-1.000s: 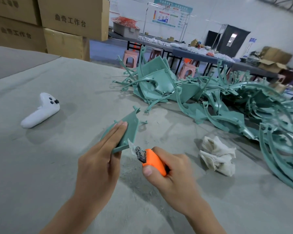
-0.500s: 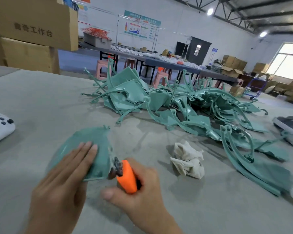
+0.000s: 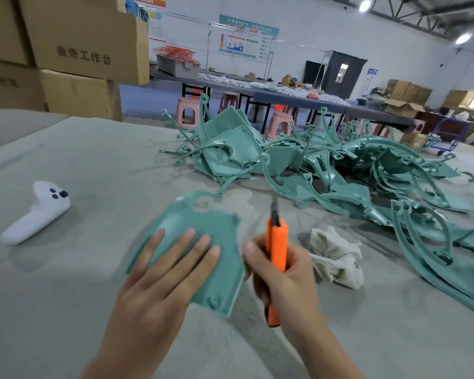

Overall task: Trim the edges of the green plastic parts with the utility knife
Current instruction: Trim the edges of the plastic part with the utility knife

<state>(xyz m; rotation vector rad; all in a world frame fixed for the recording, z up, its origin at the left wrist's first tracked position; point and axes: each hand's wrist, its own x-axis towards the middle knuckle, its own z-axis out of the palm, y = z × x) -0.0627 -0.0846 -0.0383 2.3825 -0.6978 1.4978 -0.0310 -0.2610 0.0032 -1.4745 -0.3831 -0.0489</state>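
Observation:
A flat green plastic part lies on the grey table in front of me. My left hand presses on it with straight, spread fingers. My right hand grips an orange utility knife just right of the part, its dark blade end pointing up and away. A big heap of green plastic parts covers the table beyond and to the right.
A crumpled beige cloth lies right of the knife. A white controller rests at the left. Cardboard boxes stand stacked at the far left. Long tables and pink stools stand behind.
The green part went from tilted in my left hand to flat on the table under my fingers. The knife left the part's edge and now points upward.

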